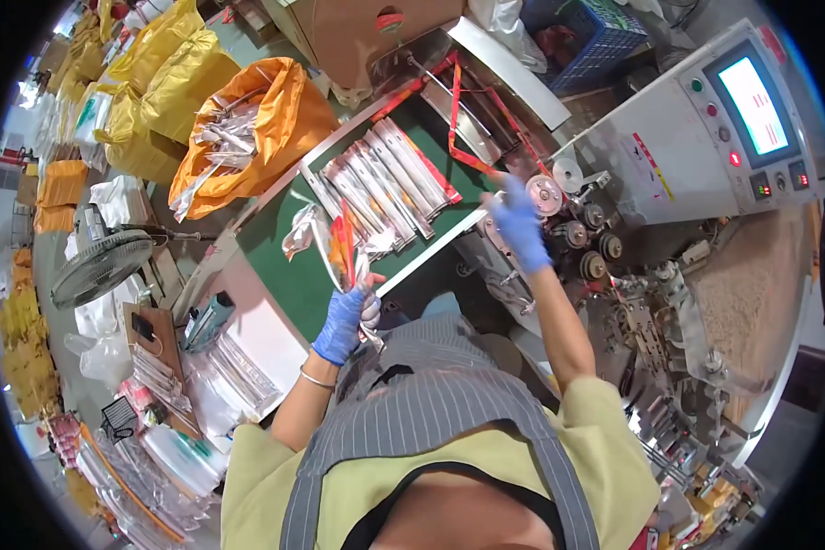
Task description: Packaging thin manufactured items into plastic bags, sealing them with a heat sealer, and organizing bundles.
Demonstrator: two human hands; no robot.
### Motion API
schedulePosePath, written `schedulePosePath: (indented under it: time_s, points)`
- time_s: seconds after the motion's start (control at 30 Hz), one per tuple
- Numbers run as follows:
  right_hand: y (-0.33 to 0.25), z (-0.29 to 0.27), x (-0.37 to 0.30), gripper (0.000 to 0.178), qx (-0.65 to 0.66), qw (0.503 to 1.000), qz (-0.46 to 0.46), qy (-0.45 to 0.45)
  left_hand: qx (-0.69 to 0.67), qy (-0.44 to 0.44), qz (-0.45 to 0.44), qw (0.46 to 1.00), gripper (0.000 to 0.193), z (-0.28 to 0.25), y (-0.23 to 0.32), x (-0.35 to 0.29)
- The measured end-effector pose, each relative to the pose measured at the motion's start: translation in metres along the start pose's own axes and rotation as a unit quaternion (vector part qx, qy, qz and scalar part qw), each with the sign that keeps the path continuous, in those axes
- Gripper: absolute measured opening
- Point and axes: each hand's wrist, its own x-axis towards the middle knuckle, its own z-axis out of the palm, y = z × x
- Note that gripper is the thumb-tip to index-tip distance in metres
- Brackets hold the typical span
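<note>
My left hand (342,323), in a blue glove, is closed around a bunch of crumpled clear, white and red-orange wrappers (341,246). The bunch sticks up over the green work surface (284,268). Just beyond it lies a row of long, slim wrapped packs (382,181), side by side. Farther right, my right hand (520,225), also blue-gloved, reaches to the machine beside a round metal roller (545,195). A red film strip (472,159) runs down to its fingertips. Motion smears those fingers, so I cannot make out whether they grip the film.
An orange sack (289,115) full of slim packs stands at the far left, before yellow sacks (170,87). On the right rises a control panel (752,115) with a lit screen. A fan (104,266) stands left; a blue crate (600,55) sits at the back.
</note>
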Motion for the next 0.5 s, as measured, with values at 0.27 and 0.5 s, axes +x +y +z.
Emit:
schedulePosePath:
  time_s: [0.27,0.5]
  points:
    - [0.163,0.175,0.087,0.024,-0.402,0.911,0.057,-0.069,-0.125,0.095,0.028,0.987,0.024,-0.051,-0.014,-0.008]
    - [0.157,0.177,0.092,0.027,-0.296,0.935,0.161,-0.116,-0.22,0.133,0.008,0.966,0.021,-0.03,-0.034,0.063]
